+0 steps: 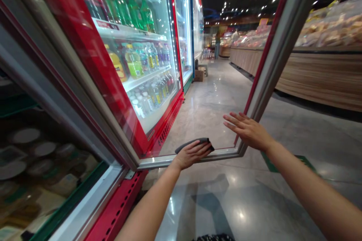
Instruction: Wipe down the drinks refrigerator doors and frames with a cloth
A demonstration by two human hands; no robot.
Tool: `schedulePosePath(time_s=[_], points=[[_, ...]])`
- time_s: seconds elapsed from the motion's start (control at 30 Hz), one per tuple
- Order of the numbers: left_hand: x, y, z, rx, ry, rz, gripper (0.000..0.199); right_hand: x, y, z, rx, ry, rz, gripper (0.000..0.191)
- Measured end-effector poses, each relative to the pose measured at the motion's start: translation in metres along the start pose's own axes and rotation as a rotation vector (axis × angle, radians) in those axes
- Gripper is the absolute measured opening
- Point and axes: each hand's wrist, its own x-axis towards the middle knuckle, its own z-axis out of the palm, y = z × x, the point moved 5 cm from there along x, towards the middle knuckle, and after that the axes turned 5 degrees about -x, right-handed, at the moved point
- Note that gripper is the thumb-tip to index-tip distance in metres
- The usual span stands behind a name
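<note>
At the front of a red-framed glass drinks cooler [166, 131], a glass door with a silver metal frame [190, 157] stands swung open toward the aisle. The left hand [193, 154] rests at the frame's bottom rail, its fingers closed over a dark grey cloth [192, 144], which is pressed against the rail. The right hand [246, 131] is open, fingers spread apart, beside the door's vertical frame member; contact with that member cannot be confirmed. The two hands are apart. Plastic bottles [132, 62] stand on white shelves behind the glass. A polished grey floor [203, 101] extends beneath the door. To the right runs a wood-panelled counter [319, 75] stacked with bagged baked goods [330, 30]; a distant person [217, 45] stands far down the aisle.
</note>
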Motion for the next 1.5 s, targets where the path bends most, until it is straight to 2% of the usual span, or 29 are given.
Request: schedulePosePath(time_s=[0.07, 0.17, 0.3, 0.4, 0.5, 0.6, 0.7, 0.87, 1.03, 1.2, 1.33, 1.5], points=[[-0.03, -0.001, -0.003, -0.064, -0.088, 0.067, 0.045, -0.001, 0.0, 0.0, 0.022, 0.013, 0.008, 0.07], [-0.069, -0.014, -0.017, -0.17, -0.187, 0.065, 0.043, -0.003, 0.0, 0.0, 0.052, 0.053, 0.018, 0.07], [-0.109, -0.026, -0.037, -0.194, -0.168, 0.032, 0.047, -0.004, -0.002, 0.001, 0.076, 0.099, 0.025, 0.072], [-0.128, -0.023, -0.038, -0.183, -0.144, 0.022, 0.054, -0.005, -0.003, 0.0, 0.093, 0.11, 0.032, 0.073], [-0.129, -0.015, -0.031, -0.174, -0.132, 0.004, 0.053, -0.006, -0.002, -0.002, 0.098, 0.104, 0.033, 0.073], [-0.113, -0.004, -0.016, -0.17, -0.14, 0.019, 0.051, -0.005, -0.002, -0.004, 0.098, 0.084, 0.02, 0.071], [-0.086, 0.011, 0.003, -0.172, -0.148, 0.04, 0.052, -0.005, -0.003, -0.006, 0.102, 0.069, 0.002, 0.067], [-0.029, 0.038, 0.038, -0.186, -0.138, 0.052, 0.053, 0.0, -0.006, -0.012, 0.156, 0.07, 0.014, 0.06], [0.031, 0.064, 0.073, -0.238, -0.158, 0.026, 0.053, 0.003, -0.009, -0.028, 0.128, 0.09, -0.021, 0.04], [0.085, 0.081, 0.102, -0.251, -0.144, 0.016, 0.049, -0.014, -0.004, -0.034, 0.056, 0.087, -0.042, 0.026], [0.098, 0.077, 0.103, -0.253, -0.131, 0.025, 0.048, -0.036, 0.011, -0.023, 0.014, 0.045, 0.021, 0.029], [0.076, 0.051, 0.076, -0.215, -0.121, 0.022, 0.051, -0.049, 0.015, -0.004, -0.004, 0.047, 0.024, 0.033]])
